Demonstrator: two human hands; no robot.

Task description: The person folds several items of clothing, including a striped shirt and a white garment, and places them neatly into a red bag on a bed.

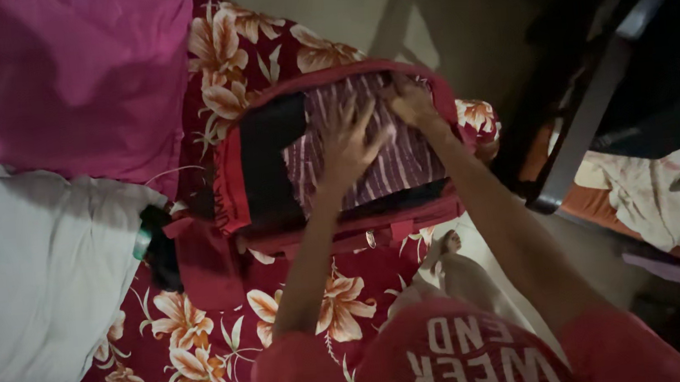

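Head view, dim light. An open red bag (216, 185) lay on a bed covered by a dark red sheet with orange flowers (200, 367). The bag's long axis ran roughly left to right across the view, its mouth facing up toward the camera, the far rim arching toward the top of the frame.

Inside it, a striped purple-and-white cloth (403, 165) lay flat on the right part, stripes running from near edge to far edge. A black folded item (268, 164) sat just beside it on the left, also inside the bag.

Left hand (344, 145): fingers spread, palm pressed flat on the striped cloth, gripping nothing. Right hand (413, 104): at the far rim of the bag, fingers bent down onto the cloth's far edge; could not tell whether it pinched the cloth or only pressed it.

Around: a magenta cloth (67, 75) at upper left and a white cloth (36, 275) at left, both on the bed beside the bag. A small greenish object (142, 243) showed between the white cloth and the bag, too dark to identify. Dark furniture (594, 95) at right was mostly in shadow and cut by the frame edge. The bag's near wall was partly hidden by the forearms.
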